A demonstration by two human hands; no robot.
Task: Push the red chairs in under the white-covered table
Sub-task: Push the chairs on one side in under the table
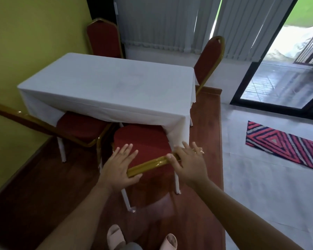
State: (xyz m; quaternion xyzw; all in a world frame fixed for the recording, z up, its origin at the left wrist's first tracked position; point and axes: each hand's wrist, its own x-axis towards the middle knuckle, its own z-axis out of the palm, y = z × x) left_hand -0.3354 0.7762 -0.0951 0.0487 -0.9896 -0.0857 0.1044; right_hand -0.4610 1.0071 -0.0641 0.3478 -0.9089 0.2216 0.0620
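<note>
Gold glossy chair-back rail (152, 164) — both hands (119, 166) flat on it.

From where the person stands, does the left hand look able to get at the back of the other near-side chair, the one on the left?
Probably yes. The left hand rests on the near chair; the left chair's gold back rail lies off to its left with nothing between.

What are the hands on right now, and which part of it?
Both the left hand and right hand rest on the nearest red chair, on the gold top rail of its backrest. Fingers are spread flat, pressing rather than wrapped in a closed grip.
</note>
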